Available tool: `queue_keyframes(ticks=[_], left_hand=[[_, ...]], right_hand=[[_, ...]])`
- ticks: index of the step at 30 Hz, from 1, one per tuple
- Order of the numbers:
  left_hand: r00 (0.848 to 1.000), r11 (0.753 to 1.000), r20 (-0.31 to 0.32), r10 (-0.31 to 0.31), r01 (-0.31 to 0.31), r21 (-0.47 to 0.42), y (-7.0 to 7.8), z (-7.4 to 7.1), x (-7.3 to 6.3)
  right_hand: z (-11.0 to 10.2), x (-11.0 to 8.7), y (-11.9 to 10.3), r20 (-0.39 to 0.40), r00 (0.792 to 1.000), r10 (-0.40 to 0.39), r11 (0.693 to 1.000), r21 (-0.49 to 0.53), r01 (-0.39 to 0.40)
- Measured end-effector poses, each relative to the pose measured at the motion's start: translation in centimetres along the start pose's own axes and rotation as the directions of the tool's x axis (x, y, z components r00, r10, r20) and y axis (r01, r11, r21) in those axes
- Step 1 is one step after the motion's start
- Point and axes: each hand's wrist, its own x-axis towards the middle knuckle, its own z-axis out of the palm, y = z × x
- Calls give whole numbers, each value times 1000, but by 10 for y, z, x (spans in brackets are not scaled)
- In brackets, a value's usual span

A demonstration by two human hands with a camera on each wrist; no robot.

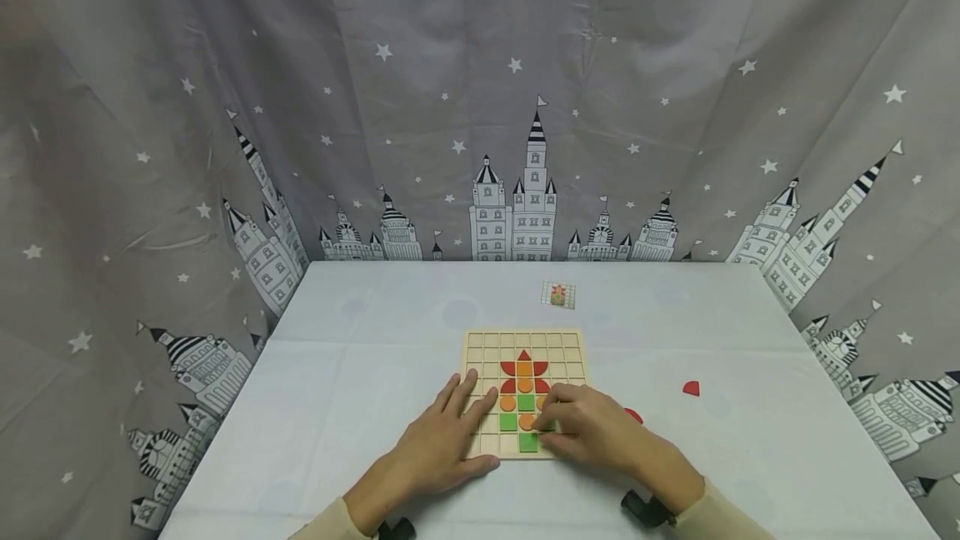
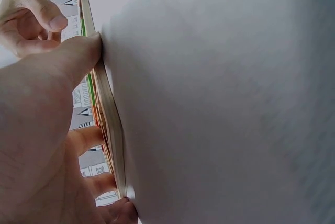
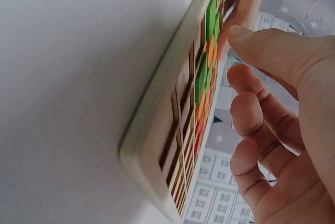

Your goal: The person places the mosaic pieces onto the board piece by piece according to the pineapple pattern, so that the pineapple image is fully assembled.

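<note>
A wooden grid board (image 1: 566, 344) lies flat on the table, with red, orange and green pieces set in its cells. My left hand (image 1: 442, 444) rests on the board's left side, fingers spread, its thumb by the near edge. Over the lower right of the board hovers my right hand (image 1: 600, 432), its fingers loosely bent. In the right wrist view, nothing shows between the thumb and fingers. Nearest to them are a green square (image 1: 528, 442) and an orange disc (image 1: 527, 422). A red triangle (image 1: 524, 355) tops an orange square (image 1: 524, 369). The right hand hides some cells.
A red quarter-round piece (image 1: 692, 389) lies on the white table (image 1: 360, 407) to the right. Another red piece (image 1: 634, 416) shows partly behind the right hand. Beyond the board lies a small pattern card (image 1: 558, 295). A grey printed curtain (image 1: 420, 107) hangs behind the table.
</note>
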Motion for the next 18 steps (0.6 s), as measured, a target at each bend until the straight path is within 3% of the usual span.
queue_keyframes(ticks=[6, 12, 18], left_hand=[[1000, 1000, 3, -7, 7, -8, -1, 1, 0], [1000, 1000, 4, -10, 10, -11, -1, 1, 1], [1000, 1000, 8, -18, 18, -4, 0, 0, 1]], right_hand=[[-13, -11, 9, 13, 994, 107, 994, 15, -107], [-24, -27, 25, -50, 987, 153, 988, -2, -154], [-35, -47, 40, -45, 961, 272, 961, -31, -274]])
